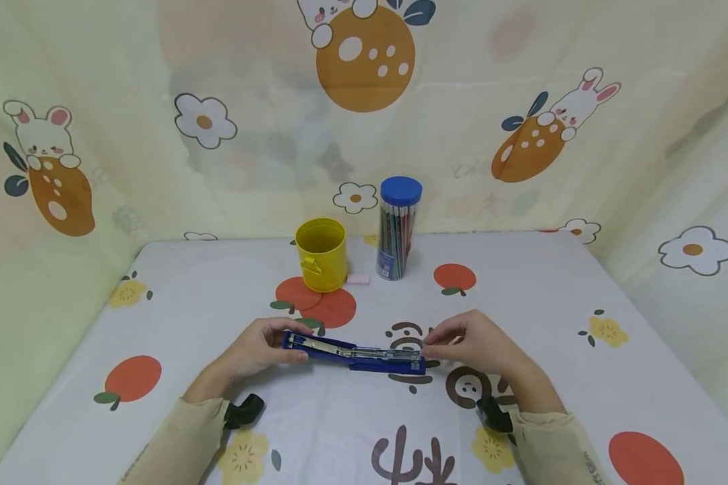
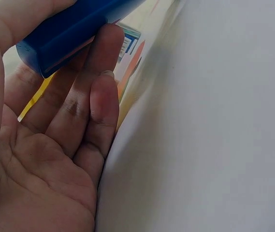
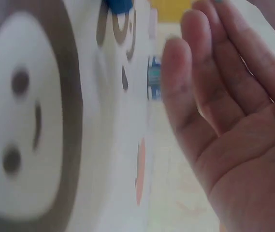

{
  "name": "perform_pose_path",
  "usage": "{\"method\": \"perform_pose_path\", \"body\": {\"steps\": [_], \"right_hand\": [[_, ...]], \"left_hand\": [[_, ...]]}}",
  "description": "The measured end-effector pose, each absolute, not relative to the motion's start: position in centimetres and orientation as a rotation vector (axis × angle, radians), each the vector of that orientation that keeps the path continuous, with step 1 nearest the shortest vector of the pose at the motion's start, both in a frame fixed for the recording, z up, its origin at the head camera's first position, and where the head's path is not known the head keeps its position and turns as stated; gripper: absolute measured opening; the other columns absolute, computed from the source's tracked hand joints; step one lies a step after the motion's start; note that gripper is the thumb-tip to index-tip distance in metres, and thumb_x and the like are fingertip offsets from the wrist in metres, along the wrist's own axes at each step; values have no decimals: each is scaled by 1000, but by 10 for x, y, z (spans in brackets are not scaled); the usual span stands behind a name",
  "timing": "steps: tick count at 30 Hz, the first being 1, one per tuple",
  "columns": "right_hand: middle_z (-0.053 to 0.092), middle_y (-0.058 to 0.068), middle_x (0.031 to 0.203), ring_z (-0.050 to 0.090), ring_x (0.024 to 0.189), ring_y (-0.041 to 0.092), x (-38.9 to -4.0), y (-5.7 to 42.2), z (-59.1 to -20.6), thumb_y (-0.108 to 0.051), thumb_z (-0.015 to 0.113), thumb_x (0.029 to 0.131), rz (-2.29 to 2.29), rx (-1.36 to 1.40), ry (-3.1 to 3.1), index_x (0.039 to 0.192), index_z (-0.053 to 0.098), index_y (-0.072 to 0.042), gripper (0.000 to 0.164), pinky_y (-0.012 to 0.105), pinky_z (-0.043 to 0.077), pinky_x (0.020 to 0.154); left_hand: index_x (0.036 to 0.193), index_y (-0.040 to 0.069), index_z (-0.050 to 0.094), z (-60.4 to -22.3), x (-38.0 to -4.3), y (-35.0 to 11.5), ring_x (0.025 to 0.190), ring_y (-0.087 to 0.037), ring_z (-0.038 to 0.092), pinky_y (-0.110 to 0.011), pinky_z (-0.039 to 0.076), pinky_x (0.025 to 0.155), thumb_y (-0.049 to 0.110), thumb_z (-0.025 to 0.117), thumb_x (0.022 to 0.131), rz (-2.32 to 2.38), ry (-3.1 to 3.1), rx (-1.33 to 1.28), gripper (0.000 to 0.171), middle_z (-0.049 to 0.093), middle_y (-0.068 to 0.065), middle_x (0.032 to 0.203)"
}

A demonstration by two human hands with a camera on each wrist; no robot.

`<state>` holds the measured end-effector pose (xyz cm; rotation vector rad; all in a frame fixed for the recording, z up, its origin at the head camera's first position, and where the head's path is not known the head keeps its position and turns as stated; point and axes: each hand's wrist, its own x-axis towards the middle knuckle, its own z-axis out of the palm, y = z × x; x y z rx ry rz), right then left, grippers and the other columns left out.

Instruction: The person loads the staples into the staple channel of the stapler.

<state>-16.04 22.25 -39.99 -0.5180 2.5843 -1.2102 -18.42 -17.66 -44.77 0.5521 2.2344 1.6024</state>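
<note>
A blue stapler [image 1: 358, 353], opened out so that its metal staple channel shows, lies crosswise between my hands. My left hand [image 1: 261, 347] grips its left end, thumb in front and fingers behind. In the left wrist view, that blue end [image 2: 65, 38] sits between the thumb and fingers of the hand [image 2: 55, 130]. My right hand [image 1: 476, 340] has thumb and forefinger at the stapler's right end. In the right wrist view, the other fingers of this hand [image 3: 243, 96] are loosely extended. Its thumb and forefinger tips are cut off there, so a pinch cannot be confirmed.
Behind the stapler stands a yellow bucket [image 1: 321, 263] beside a small pink block [image 1: 358, 279]. To their right is a clear tub of pencils [image 1: 396, 236] with a blue lid. A patterned cloth covers the table [image 1: 315, 431]; a curtain [image 1: 267, 175] hangs at its back edge.
</note>
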Motion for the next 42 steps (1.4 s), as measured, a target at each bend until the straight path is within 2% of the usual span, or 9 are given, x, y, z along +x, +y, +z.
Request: {"method": "perform_pose_path", "body": {"steps": [12, 25, 35, 42], "right_hand": [[70, -6, 83, 67, 76, 18, -158, 203, -407, -21, 86, 81, -1216, -579, 2590, 89, 78, -14, 13, 29, 57, 67], [69, -8, 83, 64, 76, 15, -157, 199, -407, -23, 88, 79, -1159, -557, 2628, 86, 79, -18, 12, 29, 56, 68], [68, -10, 82, 63, 77, 14, -159, 198, -409, -24, 87, 80, -1114, -603, 2634, 97, 78, -17, 20, 30, 55, 71], [69, -9, 85, 65, 78, 16, -159, 200, -409, -18, 86, 82, -1157, -647, 2574, 89, 77, -20, 11, 30, 56, 71]], "left_hand": [[123, 7, 70, -447, -186, -175, 100, -29, 63, -29, 54, 85, 19, 85, 83, 1620, 2221, 566, 44, 65, -11, 124], [123, 5, 70, -449, -186, -176, 99, -29, 62, -27, 53, 84, 16, 83, 85, 1606, 2241, 568, 41, 65, -13, 122], [124, 5, 70, -449, -186, -176, 98, -29, 61, -27, 53, 83, 18, 84, 85, 1598, 2247, 554, 43, 66, -12, 122], [123, 4, 70, -450, -186, -177, 97, -29, 61, -27, 53, 83, 18, 84, 84, 1601, 2242, 551, 44, 66, -12, 121]]}}
